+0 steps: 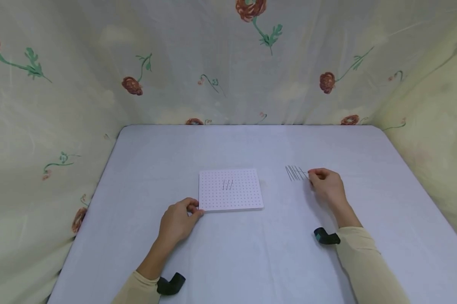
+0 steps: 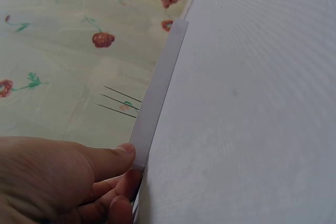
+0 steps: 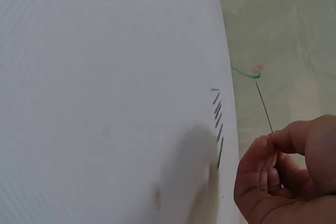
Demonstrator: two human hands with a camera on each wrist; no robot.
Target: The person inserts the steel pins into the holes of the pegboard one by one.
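A white board with rows of small holes (image 1: 243,200) lies on the table, and three thin dark rods (image 1: 227,185) stand up from its middle. My left hand (image 1: 177,220) grips the board's near left corner, the thumb pressed on its front edge (image 2: 149,108) in the left wrist view. To the right of the board, my right hand (image 1: 329,185) pinches one thin dark rod (image 3: 264,107) by its end between thumb and forefinger; its free end points away from the fingertips. Several like rods (image 1: 289,173) lie in a slanted row just left of that hand.
White cloth covers the table (image 1: 228,253). Flower-patterned curtains (image 1: 228,63) hang behind it and along both sides. A black wrist device (image 1: 171,284) sits at the left sleeve and another black device (image 1: 327,237) at the right sleeve.
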